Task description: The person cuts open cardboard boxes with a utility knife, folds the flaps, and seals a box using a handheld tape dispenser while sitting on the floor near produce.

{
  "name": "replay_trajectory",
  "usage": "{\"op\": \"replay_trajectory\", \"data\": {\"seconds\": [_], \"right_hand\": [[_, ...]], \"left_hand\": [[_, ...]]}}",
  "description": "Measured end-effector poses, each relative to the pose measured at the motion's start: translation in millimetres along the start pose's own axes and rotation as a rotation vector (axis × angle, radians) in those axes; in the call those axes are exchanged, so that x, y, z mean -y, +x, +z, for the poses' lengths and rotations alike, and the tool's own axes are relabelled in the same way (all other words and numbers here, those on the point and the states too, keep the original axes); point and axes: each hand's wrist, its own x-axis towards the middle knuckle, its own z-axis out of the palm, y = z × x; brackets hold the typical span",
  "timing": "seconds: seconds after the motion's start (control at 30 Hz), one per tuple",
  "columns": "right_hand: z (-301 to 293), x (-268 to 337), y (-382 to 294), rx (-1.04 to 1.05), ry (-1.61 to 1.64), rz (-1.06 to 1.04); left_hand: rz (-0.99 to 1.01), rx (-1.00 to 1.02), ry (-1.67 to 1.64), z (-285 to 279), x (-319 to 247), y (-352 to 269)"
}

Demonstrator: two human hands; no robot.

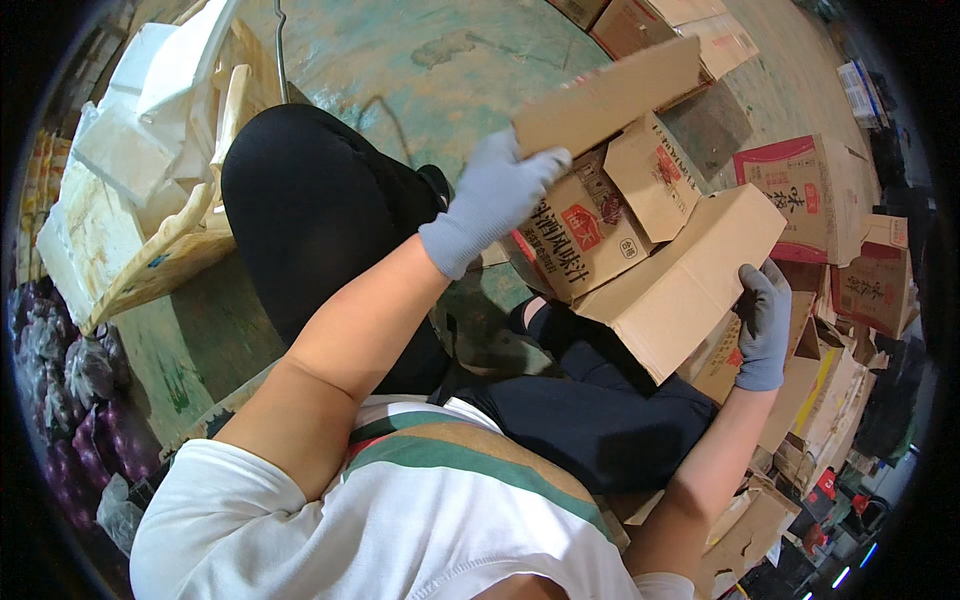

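Observation:
Both my hands wear grey knitted work gloves. A printed cardboard box (592, 232) with its flaps spread stands on the floor before me, by my feet. My left hand (506, 187) grips the lower edge of a raised flap (611, 94) at the box's far left side, fingers bent round the edge. My right hand (763, 322) is at the outer edge of the near flap (690, 277), with the thumb against the edge and the other fingers partly hidden. A shorter printed flap (652, 176) stands out between these two.
White foam boxes (142, 165) are heaped at the left. Several cardboard boxes (802, 195) and flattened cartons (825, 405) lie at the right, with more boxes (637, 30) at the top. Bagged goods (56, 375) lie at the lower left. A bent metal rod (281, 52) stands near my knee.

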Motion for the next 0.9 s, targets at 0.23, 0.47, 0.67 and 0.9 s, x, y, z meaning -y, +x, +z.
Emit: {"op": "replay_trajectory", "data": {"seconds": [0.23,0.47,0.67,0.9], "right_hand": [[7,2,-1,0.012,0.033,0.009],[13,5,-2,-0.007,0.136,-0.011],[13,9,1,0.003,0.063,0.037],[17,8,-3,-0.074,0.107,0.025]], "left_hand": [[-0.010,-0.064,-0.040,-2,-4,1],[1.101,-0.247,0.637,21,-42,-16],[0.860,0.353,0.776,69,19,-33],[0.718,0.411,1.105,77,95,13]]}}
